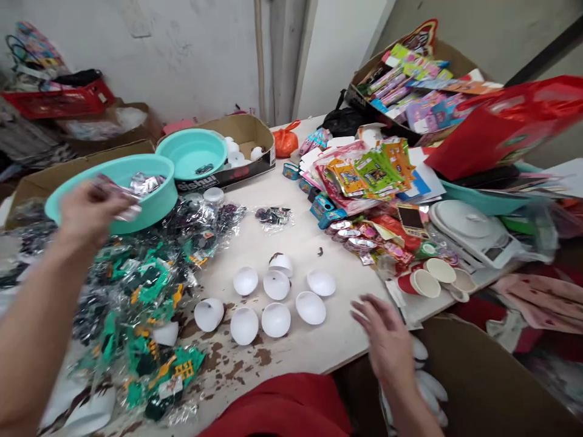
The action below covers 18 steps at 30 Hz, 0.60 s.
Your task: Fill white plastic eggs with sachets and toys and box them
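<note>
Over the near rim of a large teal basin (157, 209), my left hand (84, 212) grips a shiny pinkish-silver packet (122, 195), blurred by motion. More silvery packets (146, 183) lie inside that basin. My right hand (385, 334) hovers by the table's front edge, fingers stretched out and holding nothing. To its left, several white half-shells, egg-like plastic cups (310, 308), stand on the table (291, 237). Most of them show their hollow side up. A clear bag with dark pieces (274, 217) lies behind them.
Clear bags with green and orange pieces (155, 285) cover the left side. A smaller teal basin (191, 145) stands in a cardboard box (252, 130). Colourful packets (371, 170), a white scale (473, 227) and paper cups (423, 283) crowd the right. White shells (428, 388) lie below the edge.
</note>
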{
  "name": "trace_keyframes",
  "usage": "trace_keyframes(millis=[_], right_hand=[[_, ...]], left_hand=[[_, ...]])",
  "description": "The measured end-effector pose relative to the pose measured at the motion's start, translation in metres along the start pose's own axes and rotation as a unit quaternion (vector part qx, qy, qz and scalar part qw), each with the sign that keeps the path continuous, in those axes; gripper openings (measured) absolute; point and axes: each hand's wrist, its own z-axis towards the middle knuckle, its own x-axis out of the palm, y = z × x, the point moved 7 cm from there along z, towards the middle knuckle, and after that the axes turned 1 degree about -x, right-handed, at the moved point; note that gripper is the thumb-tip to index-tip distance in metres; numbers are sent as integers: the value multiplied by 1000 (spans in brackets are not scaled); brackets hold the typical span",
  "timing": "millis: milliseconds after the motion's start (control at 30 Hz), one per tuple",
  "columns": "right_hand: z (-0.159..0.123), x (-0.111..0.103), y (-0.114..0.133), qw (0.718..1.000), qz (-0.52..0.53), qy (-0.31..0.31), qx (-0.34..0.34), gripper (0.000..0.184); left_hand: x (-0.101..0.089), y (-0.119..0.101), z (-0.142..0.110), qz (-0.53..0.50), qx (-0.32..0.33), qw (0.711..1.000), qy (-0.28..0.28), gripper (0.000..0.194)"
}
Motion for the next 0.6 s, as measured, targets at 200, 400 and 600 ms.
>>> trace_keyframes(millis=[200,400,600], right_hand=[[-112,173,-72,845,252,300,365,49],[-120,156,-127,841,254,226,422,29],[-116,147,-128,854,225,211,418,35]], left_hand=[[167,-24,-265,-151,-33,950,271,8],[195,3,-336,-2,91,934,345,28],[195,-1,-319,23,103,918,382,19]])
